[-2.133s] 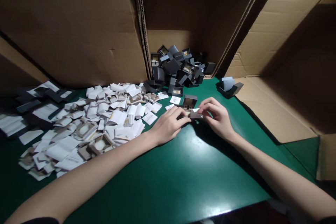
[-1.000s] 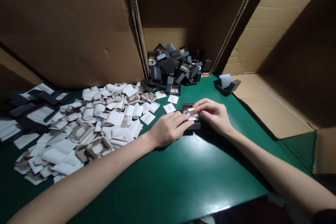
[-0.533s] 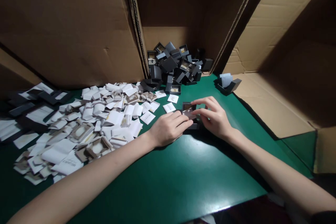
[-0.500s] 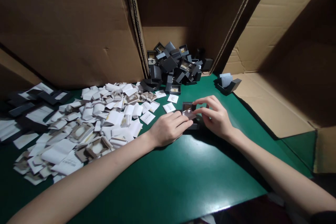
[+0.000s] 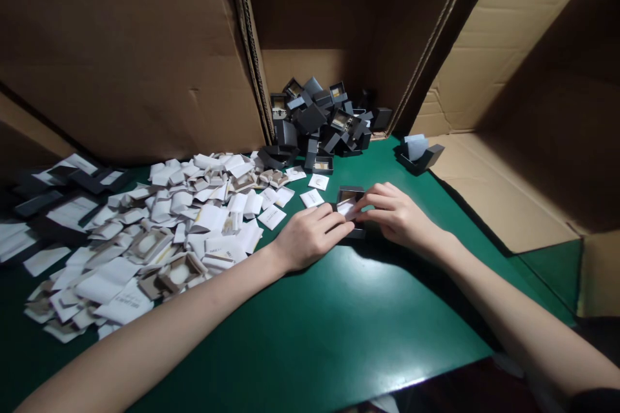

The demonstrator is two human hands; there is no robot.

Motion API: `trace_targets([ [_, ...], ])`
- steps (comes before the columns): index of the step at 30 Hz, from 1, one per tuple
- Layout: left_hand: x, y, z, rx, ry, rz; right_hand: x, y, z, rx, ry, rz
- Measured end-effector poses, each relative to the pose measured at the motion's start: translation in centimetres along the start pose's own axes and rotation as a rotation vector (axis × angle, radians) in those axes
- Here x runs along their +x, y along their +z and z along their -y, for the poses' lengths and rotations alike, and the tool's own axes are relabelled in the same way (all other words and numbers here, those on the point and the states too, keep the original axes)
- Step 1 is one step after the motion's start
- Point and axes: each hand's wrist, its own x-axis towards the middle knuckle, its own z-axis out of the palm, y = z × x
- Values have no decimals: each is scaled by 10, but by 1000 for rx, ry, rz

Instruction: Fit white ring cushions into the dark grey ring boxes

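Note:
A small black box [image 5: 351, 193] with its lid raised sits on the green table between my hands. My left hand [image 5: 312, 235] is closed on the box's left and near side, steadying it. A white paper piece [image 5: 345, 208] shows at the box's opening. My right hand [image 5: 391, 214] has its fingertips closed on the right edge of that paper piece, which they partly cover. Just beyond the box lie a few loose white printed cards [image 5: 311, 198]. How deep the paper sits inside the box is hidden by my fingers.
A wide heap of white paper inserts [image 5: 194, 219] spreads to the left, with black boxes [image 5: 58, 193] at its far left. More black boxes [image 5: 312, 119] are piled before a cardboard carton [image 5: 310, 64]. One open black box [image 5: 420, 156] stands at the right, near cardboard flaps [image 5: 504, 200].
My right hand's fingers have lowered and come closer together, moving onto the white paper piece at the box. My left hand stays in place on the box.

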Motion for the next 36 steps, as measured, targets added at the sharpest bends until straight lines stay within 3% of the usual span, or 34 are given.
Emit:
trace_targets([
  [7,1,-1,0,12,-6,24,3,-2,3,-38,17,43],
  [21,1,-1,0,5,-8,29,1,11,8,100,79,-50],
  [30,1,0,-1,-1,-17,26,6,8,19,-81,102,24],
  [36,0,3,-1,-29,-33,57,5,7,18,-71,115,52],
])
